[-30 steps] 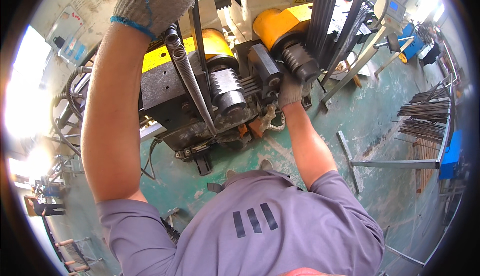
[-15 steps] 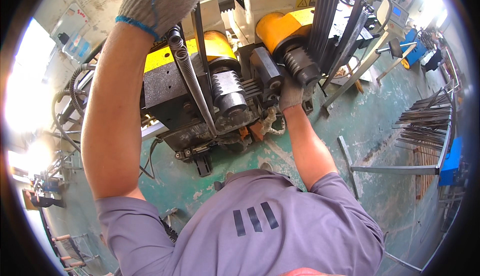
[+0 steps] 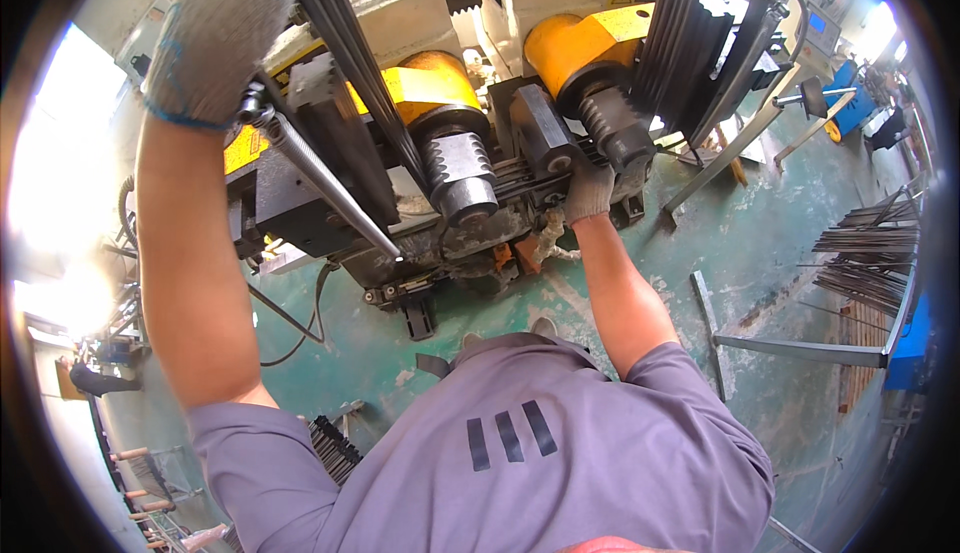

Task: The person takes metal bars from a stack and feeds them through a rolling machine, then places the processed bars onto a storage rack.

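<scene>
My left hand [image 3: 225, 38], in a grey knit glove with a blue cuff edge, is raised at the upper left. Its fingers, blurred and partly cut off by the top edge, reach the upper end of a bundle of dark rods [image 3: 362, 71]; I cannot tell whether they grip. Below its wrist slants a coil spring [image 3: 318, 175]. Two yellow heads [image 3: 432, 83] carry grooved steel rollers [image 3: 462, 165]. My gloved right hand [image 3: 590, 193] is low between a dark faceted block [image 3: 545, 133] and the right grooved roller [image 3: 617, 128]. Its fingers are hidden among the parts.
Another upright stack of dark rods [image 3: 685, 28] stands by the right head. A metal rack [image 3: 800, 350] with thin rods [image 3: 868, 253] is at the right. A hose [image 3: 318, 303] loops at the machine's lower left. Green floor [image 3: 520, 303] shows below the machine.
My left hand has moved left and slightly down. The spring and rods beside it now lean further left, and more rods show. My right hand stays by the block and roller.
</scene>
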`<control>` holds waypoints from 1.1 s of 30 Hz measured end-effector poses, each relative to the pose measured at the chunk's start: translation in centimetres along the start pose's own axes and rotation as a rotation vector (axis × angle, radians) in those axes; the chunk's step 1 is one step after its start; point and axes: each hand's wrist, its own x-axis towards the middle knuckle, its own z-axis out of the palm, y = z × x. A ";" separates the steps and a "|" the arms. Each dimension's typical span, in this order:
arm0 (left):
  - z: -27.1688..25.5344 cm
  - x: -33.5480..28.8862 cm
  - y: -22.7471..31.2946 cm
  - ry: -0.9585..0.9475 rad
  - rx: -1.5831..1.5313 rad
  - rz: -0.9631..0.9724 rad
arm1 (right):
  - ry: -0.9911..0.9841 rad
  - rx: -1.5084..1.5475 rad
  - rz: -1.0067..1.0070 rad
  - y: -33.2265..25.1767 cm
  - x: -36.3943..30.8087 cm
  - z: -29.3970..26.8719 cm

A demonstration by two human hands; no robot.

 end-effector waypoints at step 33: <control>-4.1 2.8 -3.3 -0.305 0.294 0.126 | 0.052 0.291 0.317 -0.9 -0.2 1.9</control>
